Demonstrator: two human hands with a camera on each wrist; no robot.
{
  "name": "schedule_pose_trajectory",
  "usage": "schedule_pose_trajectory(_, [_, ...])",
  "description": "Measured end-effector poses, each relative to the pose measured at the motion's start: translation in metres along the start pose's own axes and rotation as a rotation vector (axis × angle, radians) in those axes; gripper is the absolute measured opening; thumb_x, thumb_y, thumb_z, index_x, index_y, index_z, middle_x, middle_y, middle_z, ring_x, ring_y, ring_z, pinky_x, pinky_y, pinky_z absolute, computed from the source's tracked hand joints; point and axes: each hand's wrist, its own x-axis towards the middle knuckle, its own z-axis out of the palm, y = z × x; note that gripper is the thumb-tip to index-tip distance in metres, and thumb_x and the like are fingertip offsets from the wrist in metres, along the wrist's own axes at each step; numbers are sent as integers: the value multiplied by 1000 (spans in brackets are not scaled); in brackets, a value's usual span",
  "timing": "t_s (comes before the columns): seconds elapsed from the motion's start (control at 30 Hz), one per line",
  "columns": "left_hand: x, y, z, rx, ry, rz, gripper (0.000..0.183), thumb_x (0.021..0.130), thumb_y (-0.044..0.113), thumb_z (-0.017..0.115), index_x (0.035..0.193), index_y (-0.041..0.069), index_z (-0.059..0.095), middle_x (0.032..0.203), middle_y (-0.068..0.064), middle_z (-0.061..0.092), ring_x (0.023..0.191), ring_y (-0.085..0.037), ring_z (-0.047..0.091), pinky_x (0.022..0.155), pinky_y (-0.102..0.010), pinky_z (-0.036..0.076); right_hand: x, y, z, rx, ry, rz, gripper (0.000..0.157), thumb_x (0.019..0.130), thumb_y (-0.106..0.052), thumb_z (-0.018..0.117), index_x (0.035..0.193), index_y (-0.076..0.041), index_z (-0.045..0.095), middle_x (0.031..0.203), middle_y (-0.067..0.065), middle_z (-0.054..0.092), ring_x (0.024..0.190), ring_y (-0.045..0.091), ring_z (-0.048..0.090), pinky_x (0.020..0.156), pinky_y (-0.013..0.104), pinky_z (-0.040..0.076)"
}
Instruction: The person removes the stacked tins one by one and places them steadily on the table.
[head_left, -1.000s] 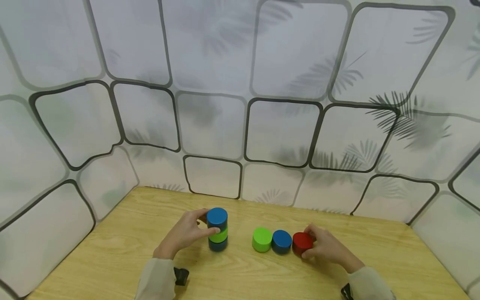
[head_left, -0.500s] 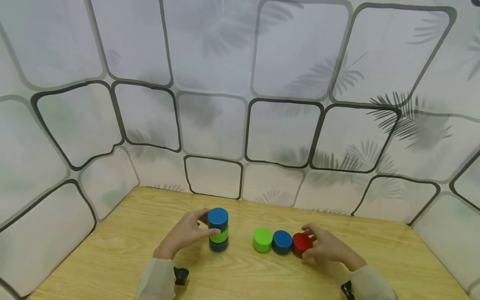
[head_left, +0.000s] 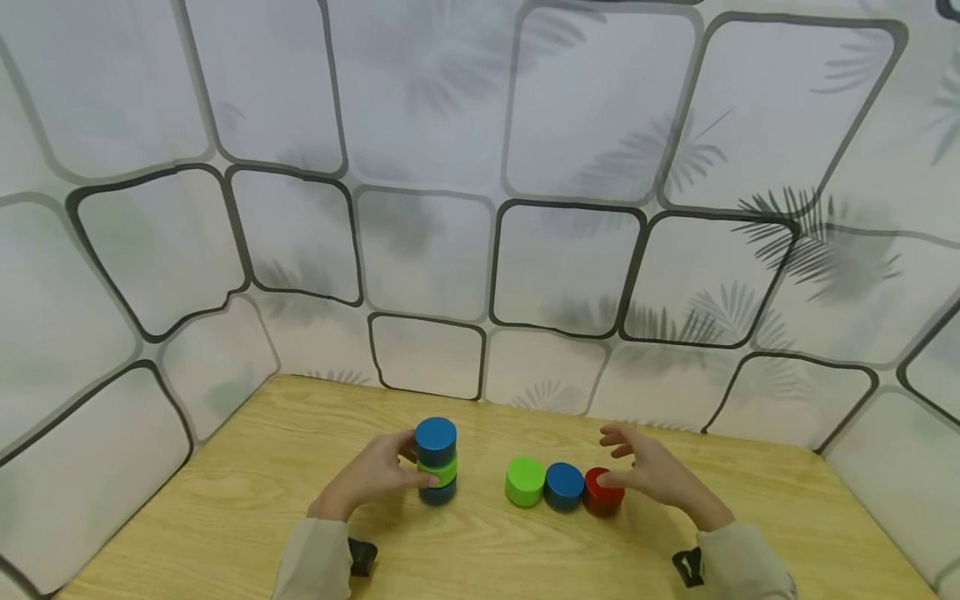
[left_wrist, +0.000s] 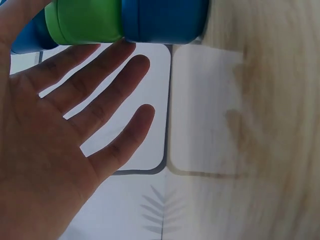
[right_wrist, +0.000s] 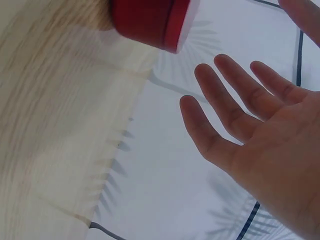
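A stack (head_left: 437,450) of three short cylinders, blue over green over blue, stands upright on the table. My left hand (head_left: 381,473) is beside it, thumb overlapping the green cylinder (left_wrist: 87,20) in the head view and fingers behind. In the left wrist view the fingers are straight and spread, two fingertips right at the cylinders' edge. A red cylinder (head_left: 603,493) ends a row on the right. My right hand (head_left: 651,472) hovers over its right side, thumb overlapping its top. The right wrist view has the straight right fingers spread, apart from the red cylinder (right_wrist: 147,22).
A green cylinder (head_left: 524,482) and a blue cylinder (head_left: 563,487) stand side by side left of the red one. The wooden table (head_left: 480,554) meets a patterned fabric wall (head_left: 427,250) at the back and sides.
My right hand has loosened from the red cylinder, its fingers lifting and spreading. My left hand has slid slightly down the stack. The cylinders stay in place.
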Motion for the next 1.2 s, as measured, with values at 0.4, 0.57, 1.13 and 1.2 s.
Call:
schedule_pose_trajectory(0.4, [1, -3, 6, -8, -7, -31, 58, 85, 25, 84, 131, -3, 62, 119, -9, 69, 104, -29, 62, 89, -55, 50, 12, -14, 6, 27, 73, -13, 59, 89, -15, 79, 135, 9, 50, 128, 29, 59, 112, 45, 60, 92, 63, 48])
schedule_pose_trajectory(0.57, [0, -3, 7, 4, -12, -45, 56, 85, 25, 84, 129, -3, 63, 117, -8, 69, 104, -29, 62, 90, -56, 50, 18, -24, 12, 39, 95, -26, 56, 90, -17, 77, 135, 7, 52, 128, 26, 60, 112, 43, 61, 92, 62, 48])
schedule_pose_trajectory(1.13, [0, -3, 7, 7, -11, -62, 53, 85, 23, 84, 128, -1, 65, 115, -6, 70, 104, -28, 63, 90, -56, 50, 41, -50, 33, 120, 95, -90, 54, 94, -16, 74, 138, 6, 51, 131, 24, 59, 115, 42, 59, 95, 61, 47])
schedule_pose_trajectory(1.2, [0, -2, 7, 5, -12, -58, 53, 85, 23, 84, 128, -1, 65, 115, -6, 70, 104, -28, 63, 90, -56, 50, 44, -53, 35, 132, 93, -92, 54, 94, -15, 74, 138, 6, 51, 131, 24, 59, 115, 43, 59, 95, 61, 46])
